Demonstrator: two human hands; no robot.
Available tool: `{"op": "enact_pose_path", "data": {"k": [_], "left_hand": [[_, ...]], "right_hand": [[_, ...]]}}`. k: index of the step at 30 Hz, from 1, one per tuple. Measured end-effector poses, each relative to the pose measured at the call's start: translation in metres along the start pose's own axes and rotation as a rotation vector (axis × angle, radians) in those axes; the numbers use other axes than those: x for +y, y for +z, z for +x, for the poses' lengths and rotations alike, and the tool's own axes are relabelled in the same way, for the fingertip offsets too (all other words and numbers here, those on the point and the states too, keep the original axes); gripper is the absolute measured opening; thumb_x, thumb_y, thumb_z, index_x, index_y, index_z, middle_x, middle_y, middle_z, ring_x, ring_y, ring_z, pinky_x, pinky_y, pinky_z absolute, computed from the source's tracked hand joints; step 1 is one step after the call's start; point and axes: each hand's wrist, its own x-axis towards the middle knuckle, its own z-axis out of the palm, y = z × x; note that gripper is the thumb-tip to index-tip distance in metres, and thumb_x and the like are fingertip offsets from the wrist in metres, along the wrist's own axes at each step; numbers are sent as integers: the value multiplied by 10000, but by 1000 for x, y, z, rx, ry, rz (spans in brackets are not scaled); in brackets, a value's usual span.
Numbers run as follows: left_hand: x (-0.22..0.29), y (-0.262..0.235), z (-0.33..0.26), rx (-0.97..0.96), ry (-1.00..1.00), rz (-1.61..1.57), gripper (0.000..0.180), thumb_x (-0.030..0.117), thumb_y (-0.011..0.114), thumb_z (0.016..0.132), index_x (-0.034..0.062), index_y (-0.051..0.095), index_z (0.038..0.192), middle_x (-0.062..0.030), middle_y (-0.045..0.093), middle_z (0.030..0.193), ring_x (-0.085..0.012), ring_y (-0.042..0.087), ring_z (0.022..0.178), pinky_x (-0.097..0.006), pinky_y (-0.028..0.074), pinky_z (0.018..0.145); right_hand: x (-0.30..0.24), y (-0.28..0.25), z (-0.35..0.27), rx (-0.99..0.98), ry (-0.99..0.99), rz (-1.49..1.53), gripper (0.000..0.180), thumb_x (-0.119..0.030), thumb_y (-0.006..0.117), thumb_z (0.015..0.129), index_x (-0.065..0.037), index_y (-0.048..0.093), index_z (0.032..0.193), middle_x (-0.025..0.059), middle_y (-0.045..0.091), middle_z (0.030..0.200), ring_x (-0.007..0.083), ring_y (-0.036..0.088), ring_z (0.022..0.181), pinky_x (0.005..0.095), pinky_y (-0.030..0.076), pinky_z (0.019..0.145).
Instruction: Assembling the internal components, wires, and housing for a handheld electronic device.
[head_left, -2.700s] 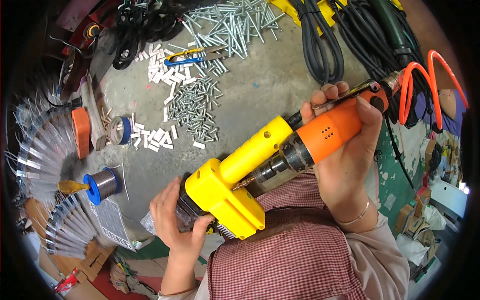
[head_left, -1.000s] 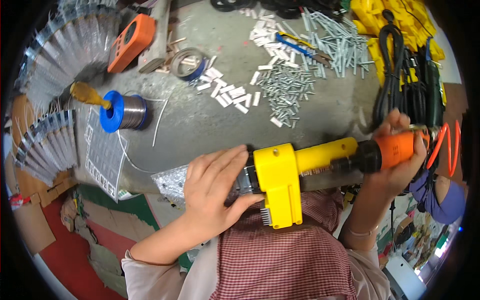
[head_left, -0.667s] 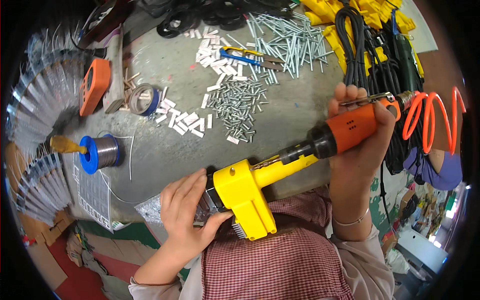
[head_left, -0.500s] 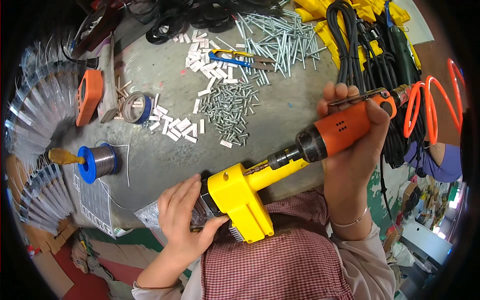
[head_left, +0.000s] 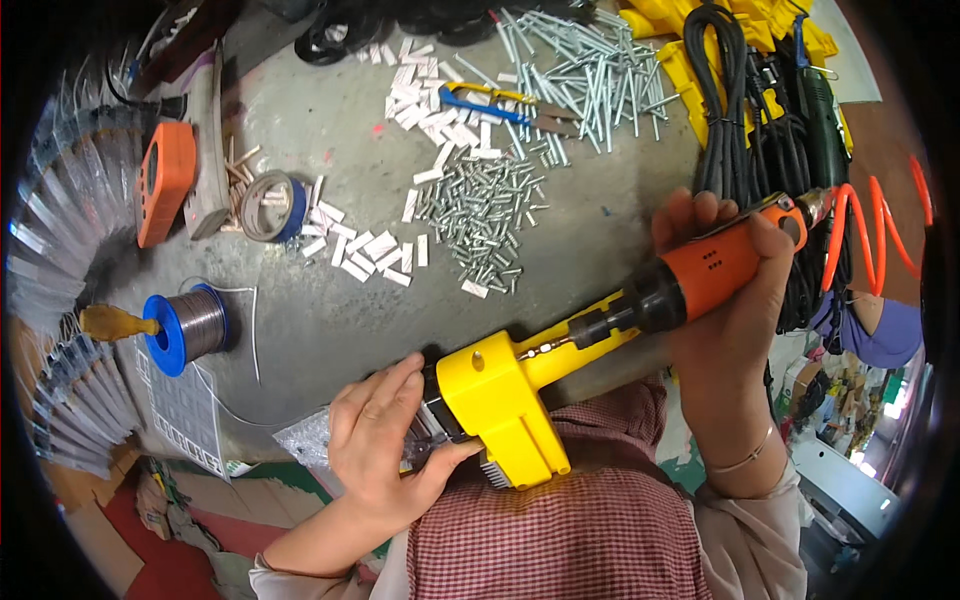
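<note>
My left hand (head_left: 385,440) is closed round the dark end of a yellow plastic tool housing (head_left: 505,410), its thumb beneath. A grey comb-like metal part (head_left: 494,474) shows under the housing near that thumb. My right hand (head_left: 735,290) grips an orange and black air screwdriver (head_left: 712,268), fingers over its lever. The screwdriver's bit (head_left: 545,349) reaches the side of the housing beside its handle part (head_left: 560,360). Any screw at the bit's tip is too small to make out. The housing is held close in front of my checked apron (head_left: 560,530).
Short screws (head_left: 480,215), long screws (head_left: 610,85) and small white pieces (head_left: 375,250) lie on the grey table, with cutters (head_left: 510,105) among them. A solder spool (head_left: 188,328) stands left. Black cables (head_left: 718,100) and a coiled orange hose (head_left: 850,235) are at right.
The view has shifted a little, so the table's contents sit differently in it. Both hands, the housing and the screwdriver appear farther right, still joined at the bit.
</note>
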Motion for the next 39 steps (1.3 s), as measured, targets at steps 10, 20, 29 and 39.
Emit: {"op": "enact_pose_path", "data": {"k": [10, 20, 29, 39], "left_hand": [[-3, -1, 1, 5, 3, -8, 691, 381, 839, 696, -61, 595, 1167, -242, 673, 1134, -358, 641, 986, -424, 491, 870], [-4, -3, -2, -7, -17, -67, 802, 409, 824, 665, -27, 535, 1272, -193, 608, 1257, -374, 582, 1123, -471, 454, 941], [2, -35, -23, 43, 61, 336, 802, 230, 836, 515, 55, 586, 1256, -93, 601, 1062, -297, 576, 985, -483, 410, 992], [39, -53, 3, 110, 321, 487, 273, 112, 656, 643, 9, 644, 896, -62, 574, 788, -232, 579, 818, -399, 448, 878]], "right_hand": [[-7, -4, 8, -49, 11, -70, 253, -288, 582, 916, -44, 546, 969, 92, 644, 996, 283, 616, 1074, 454, 441, 1039], [-21, -5, 21, -134, 66, 52, 429, -252, 606, 931, 40, 457, 1207, 171, 541, 1253, 312, 502, 1261, 480, 418, 1082], [-207, -42, 13, -254, -241, -418, 539, -251, 517, 1009, 30, 342, 1434, 182, 372, 1509, 296, 350, 1421, 433, 405, 1112], [-351, -130, 19, -14, -720, -939, 451, -343, 516, 1007, -27, 522, 1329, 155, 520, 1402, 251, 464, 1343, 366, 398, 1061]]}}
